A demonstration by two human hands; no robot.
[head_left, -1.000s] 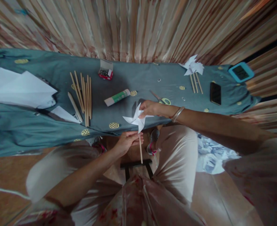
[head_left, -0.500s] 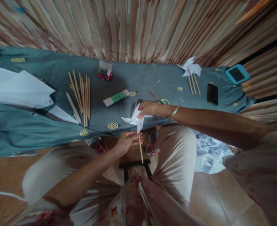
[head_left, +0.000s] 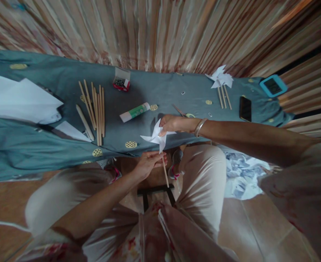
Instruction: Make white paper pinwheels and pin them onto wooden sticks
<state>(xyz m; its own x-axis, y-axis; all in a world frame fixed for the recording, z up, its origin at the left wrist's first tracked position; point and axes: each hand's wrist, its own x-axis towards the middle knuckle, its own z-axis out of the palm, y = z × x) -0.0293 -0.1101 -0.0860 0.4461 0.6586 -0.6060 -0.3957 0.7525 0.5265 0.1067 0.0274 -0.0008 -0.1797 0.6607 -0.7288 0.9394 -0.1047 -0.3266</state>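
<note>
A white paper pinwheel (head_left: pixel 155 138) on a thin wooden stick (head_left: pixel 165 174) is held over the table's front edge. My right hand (head_left: pixel 169 124), with a bracelet at the wrist, pinches the pinwheel near its middle and upper blade. Below it, my left hand (head_left: pixel 148 163) grips the stick just under the lowest blade, fingers closed round it. The stick's lower end points down toward my lap. Close behind the right hand lie scissors (head_left: pixel 189 115), partly hidden by it. A green and white glue stick (head_left: pixel 134 112) rests on the cloth behind the pinwheel.
Several wooden sticks (head_left: pixel 96 112) lie left of the glue. A small red box (head_left: pixel 121 84) of metal pins stands open behind. White paper sheets (head_left: pixel 15 98) are at far left. Finished pinwheels (head_left: pixel 220 78), a phone (head_left: pixel 245 108) and a blue-framed device (head_left: pixel 273 86) sit at right.
The stick's lower end has swung slightly to the right. Both hands keep their hold on the pinwheel and stick, almost in the same place.
</note>
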